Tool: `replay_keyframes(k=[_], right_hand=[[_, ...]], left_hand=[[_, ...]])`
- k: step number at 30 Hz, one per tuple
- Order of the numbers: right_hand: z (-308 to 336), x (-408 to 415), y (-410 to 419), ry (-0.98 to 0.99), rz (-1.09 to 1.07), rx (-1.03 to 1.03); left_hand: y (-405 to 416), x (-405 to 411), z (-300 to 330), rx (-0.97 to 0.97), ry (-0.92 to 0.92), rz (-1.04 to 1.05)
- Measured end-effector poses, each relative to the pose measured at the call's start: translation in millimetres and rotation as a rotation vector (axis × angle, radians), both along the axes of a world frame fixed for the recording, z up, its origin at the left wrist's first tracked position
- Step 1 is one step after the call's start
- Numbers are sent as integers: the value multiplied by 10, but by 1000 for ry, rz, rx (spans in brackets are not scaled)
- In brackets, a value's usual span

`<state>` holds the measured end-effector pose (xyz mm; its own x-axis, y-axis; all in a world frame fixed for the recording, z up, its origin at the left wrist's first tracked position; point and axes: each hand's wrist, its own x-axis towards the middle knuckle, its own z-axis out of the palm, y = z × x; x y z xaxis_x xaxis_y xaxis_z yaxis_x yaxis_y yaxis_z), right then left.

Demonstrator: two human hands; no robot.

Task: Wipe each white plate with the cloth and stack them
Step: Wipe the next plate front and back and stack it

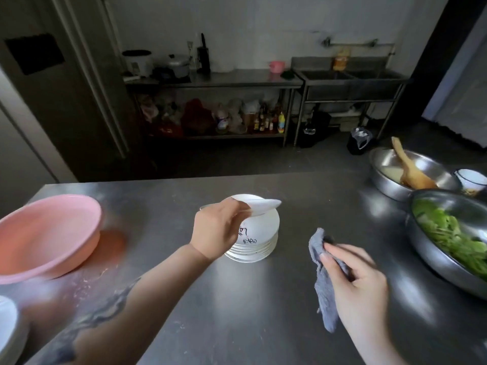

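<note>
Stack (253,241) looks well underway on the surface (237,299); left hand (216,230) pinches a plate (263,205) right above it, right hand (355,280) grips the cloth (322,285). More plates seem left bottom-left (6,325).

Commercial-style kitchen: stainless steel worktable (263,299), double steel sink (353,83), rice cooker (137,62), pressure cooker (178,65), condiment bottles (268,119) on undershelf.
</note>
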<state>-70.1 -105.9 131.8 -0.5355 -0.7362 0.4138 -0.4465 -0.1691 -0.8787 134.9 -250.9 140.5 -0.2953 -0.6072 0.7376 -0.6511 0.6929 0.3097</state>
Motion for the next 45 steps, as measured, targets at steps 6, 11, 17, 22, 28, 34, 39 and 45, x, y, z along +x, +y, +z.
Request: replay_keyframes(k=[6,11,17,22,28,34,39,45], right_hand=[[-157,-73,-26,14,1,16],[-257,-71,-71,29,-5,47],[-329,-70,-71,28,5,57],[-378,-58,-49,27,-2,62],[-381,-60,-53,31,0,60],[-348,-37,-21,44,29,54],[-276,79,36,63,165,115],[-374,561,58,146,407,112]], left_hand=[[-146,-107,-361,-116,-41,-26],[-152,-193,-606,-49,-54,-67],[-177,-152,-865,319,-59,-65],[-243,-173,-931,655,-121,-7],[-239,-173,-912,689,-130,31],[-168,-146,-844,619,-247,33],[217,192,-553,524,-152,158],[1249,1047,-559,642,-48,531]])
